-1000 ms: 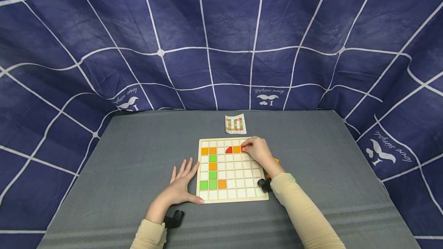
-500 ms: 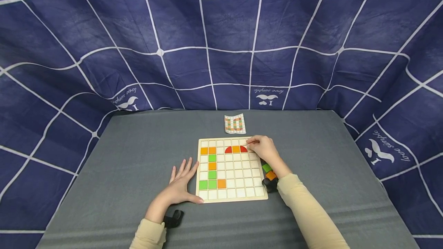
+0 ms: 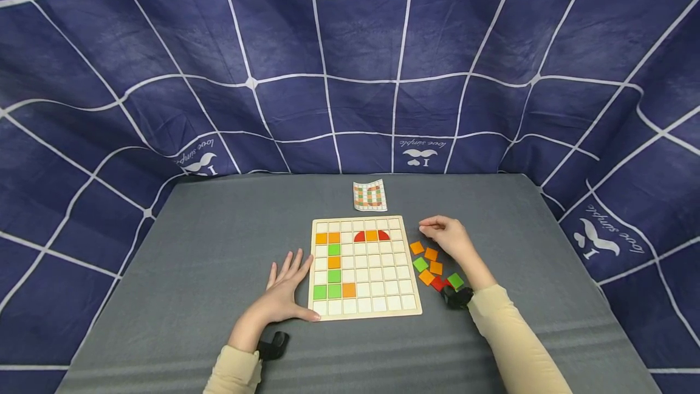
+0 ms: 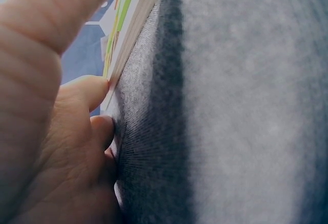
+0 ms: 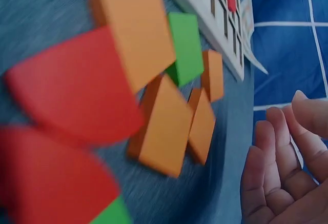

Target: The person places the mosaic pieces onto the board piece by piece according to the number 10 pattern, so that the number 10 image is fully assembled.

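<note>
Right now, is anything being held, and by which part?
Nothing is held: right hand looks empty, left hand only touches the board at its left edge.

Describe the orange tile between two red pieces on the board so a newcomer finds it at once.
On the gray table lies a square gridded board. In its second row from the far edge, fifth cell from the left, sits the orange tile. Unlike the board's other orange tiles, it has a red quarter-circle piece on each side.

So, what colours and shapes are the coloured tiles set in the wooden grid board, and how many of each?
Orange square tiles: 5
Green square tiles: 4
Red quarter-circle tiles: 2
Total on the wooden grid board: 11
</note>
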The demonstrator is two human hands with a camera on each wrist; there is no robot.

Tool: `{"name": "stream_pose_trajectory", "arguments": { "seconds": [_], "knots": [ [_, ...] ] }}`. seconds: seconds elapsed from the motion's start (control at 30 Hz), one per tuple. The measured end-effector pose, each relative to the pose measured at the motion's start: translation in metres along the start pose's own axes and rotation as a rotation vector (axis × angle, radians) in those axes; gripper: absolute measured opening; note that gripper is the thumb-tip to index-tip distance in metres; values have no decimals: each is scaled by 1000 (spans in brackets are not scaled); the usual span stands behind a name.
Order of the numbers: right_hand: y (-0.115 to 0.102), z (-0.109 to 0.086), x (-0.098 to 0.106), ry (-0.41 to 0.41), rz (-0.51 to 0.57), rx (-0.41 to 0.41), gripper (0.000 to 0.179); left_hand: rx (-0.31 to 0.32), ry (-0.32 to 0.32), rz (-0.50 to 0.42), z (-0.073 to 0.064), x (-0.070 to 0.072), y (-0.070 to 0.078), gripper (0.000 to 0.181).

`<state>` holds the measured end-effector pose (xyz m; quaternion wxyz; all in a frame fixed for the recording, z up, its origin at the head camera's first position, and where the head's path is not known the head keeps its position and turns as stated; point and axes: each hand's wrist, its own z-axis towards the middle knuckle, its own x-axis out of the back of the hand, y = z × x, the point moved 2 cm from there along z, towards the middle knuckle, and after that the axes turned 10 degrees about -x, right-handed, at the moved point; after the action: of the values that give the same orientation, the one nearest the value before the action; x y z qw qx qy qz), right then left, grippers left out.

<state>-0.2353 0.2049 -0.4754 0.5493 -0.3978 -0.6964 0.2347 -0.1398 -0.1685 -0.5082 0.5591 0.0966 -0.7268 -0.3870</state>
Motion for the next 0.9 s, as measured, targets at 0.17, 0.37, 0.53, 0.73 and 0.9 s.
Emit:
{"name": "stream_pose_trajectory", "arguments": {
  "seconds": [0.17,0.37,0.53,0.73,0.9],
  "knots": [
    [13,-5,7,-10,-2,-13,30,0,0,2,0,0,-1,132],
    [25,-13,6,-19,-28,-17,31,-1,3,-4,0,-1,0,132],
    [33,-19,3,-26,-49,-6,30,0,13,-6,0,-1,1,132],
    [37,-24,-1,-6,-149,-9,30,4,22,10,0,-1,1,133],
    [37,-25,-4,10,-223,-12,29,5,17,5,0,-1,0,133]
  ]
}}
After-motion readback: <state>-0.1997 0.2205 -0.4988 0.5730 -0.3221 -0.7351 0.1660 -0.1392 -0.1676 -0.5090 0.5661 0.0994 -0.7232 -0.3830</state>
